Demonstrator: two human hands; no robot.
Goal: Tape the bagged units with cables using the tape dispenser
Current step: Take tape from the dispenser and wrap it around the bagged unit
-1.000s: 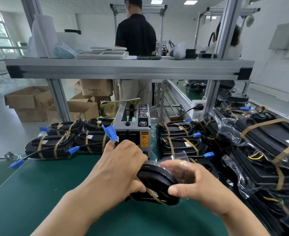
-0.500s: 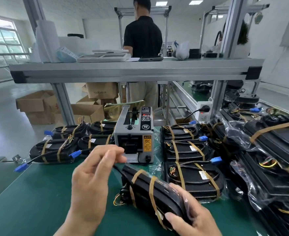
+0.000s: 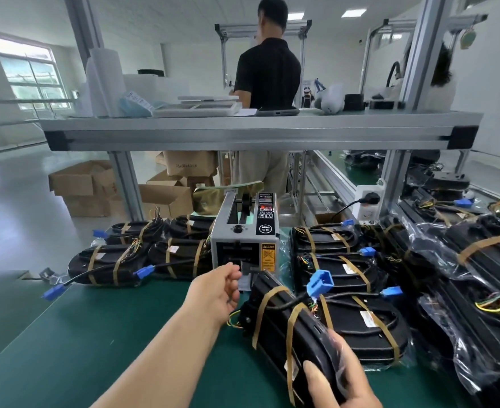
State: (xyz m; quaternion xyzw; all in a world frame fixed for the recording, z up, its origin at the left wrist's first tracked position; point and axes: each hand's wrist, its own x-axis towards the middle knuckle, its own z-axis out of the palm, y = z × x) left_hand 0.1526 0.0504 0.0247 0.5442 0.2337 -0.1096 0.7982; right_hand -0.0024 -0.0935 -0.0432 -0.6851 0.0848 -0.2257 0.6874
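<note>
Across the foreground runs a green bench mat (image 3: 95,334), and over it at twelve o'clock spans an aluminium-frame shelf (image 3: 243,131) loaded with flat trays. Beyond the shelf a person in a black shirt (image 3: 268,75) stands with back turned. Cardboard boxes (image 3: 78,184) sit on the grey floor at ten o'clock, below a bright window (image 3: 28,75).

At three o'clock a heap of bagged black units (image 3: 478,275) fills the mat's right side, each crossed by brown tape. Four more taped units (image 3: 107,265) lie at nine o'clock of the tape dispenser (image 3: 244,240), which stands upright at the centre of the mat, its outlet slot facing the camera.

Just in front of the dispenser, at five o'clock of it, lies the bagged unit (image 3: 284,322) being worked on. It is tilted with its far end raised toward the slot, two brown tape bands around it, and its cable ends in a blue connector (image 3: 319,282) sticking up.

The left hand (image 3: 216,293) reaches forward on a straight forearm. Its fingers are curled and its fingertips are at the dispenser's outlet; whether they pinch a strip of tape cannot be told. The right hand (image 3: 340,381), at five o'clock, grips the unit's near end, thumb laid along the top and fingers wrapped over the plastic.
</note>
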